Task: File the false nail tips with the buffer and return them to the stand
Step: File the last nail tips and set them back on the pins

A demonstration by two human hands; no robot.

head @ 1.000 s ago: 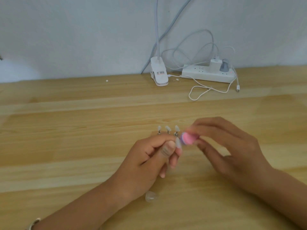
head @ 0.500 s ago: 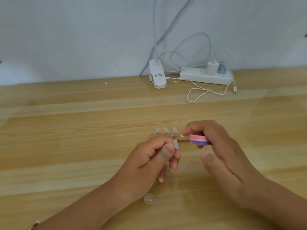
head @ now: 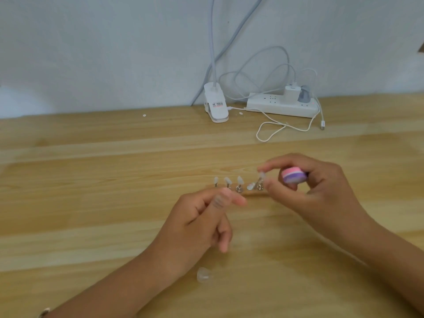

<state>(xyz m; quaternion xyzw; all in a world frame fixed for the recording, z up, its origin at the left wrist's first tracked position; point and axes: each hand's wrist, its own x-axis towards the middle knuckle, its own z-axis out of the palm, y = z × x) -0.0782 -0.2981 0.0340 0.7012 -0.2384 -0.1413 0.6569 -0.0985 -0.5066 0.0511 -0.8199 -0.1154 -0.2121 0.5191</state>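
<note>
A small wooden stand point(head: 250, 193) with metal holders lies mid-table and carries several pale false nail tips point(head: 227, 180). One tip point(head: 250, 186) leans tilted on it. My right hand point(head: 321, 193) keeps the pink and purple buffer point(head: 293, 176) tucked against its fingers, while its thumb and index fingertip pinch the rightmost tip point(head: 261, 175) on the stand. Just in front of the stand, my left hand point(head: 202, 216) is loosely curled, index finger pointing at the stand, with nothing visible in it. A loose clear tip point(head: 203, 274) lies on the table near my left wrist.
At the back by the wall stand a white clip lamp base point(head: 215, 106) and a white power strip point(head: 282, 106) with plugs. A looped white cable point(head: 275, 130) trails forward from the strip. The table point(head: 91, 203) is light wood.
My left hand no longer holds the nail tip it had; a tilted tip now sits on the stand. My right hand moved right with the buffer and pinches the rightmost tip.
</note>
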